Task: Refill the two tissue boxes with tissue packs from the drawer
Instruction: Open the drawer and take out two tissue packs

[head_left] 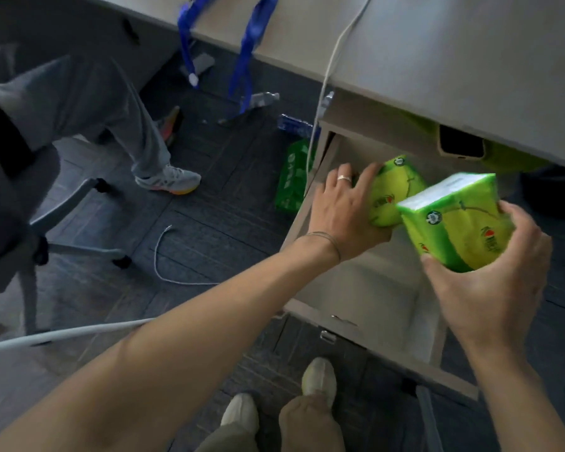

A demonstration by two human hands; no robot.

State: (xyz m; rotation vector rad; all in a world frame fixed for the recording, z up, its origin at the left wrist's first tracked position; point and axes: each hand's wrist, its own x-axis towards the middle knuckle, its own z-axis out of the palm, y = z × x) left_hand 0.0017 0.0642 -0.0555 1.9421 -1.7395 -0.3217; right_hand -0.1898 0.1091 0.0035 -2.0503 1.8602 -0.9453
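Left hand (pixel 343 207) clasps a green tissue pack (pixel 395 187) deep in the open drawer (pixel 366 324); right hand (pixel 490 282) grips another pack (pixel 454 220) above the drawer, nearer its front

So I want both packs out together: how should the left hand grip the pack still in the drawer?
Come from above and pinch the tissue pack across its narrow sides. It lies deep in the drawer, top up, where the left hand already rests.
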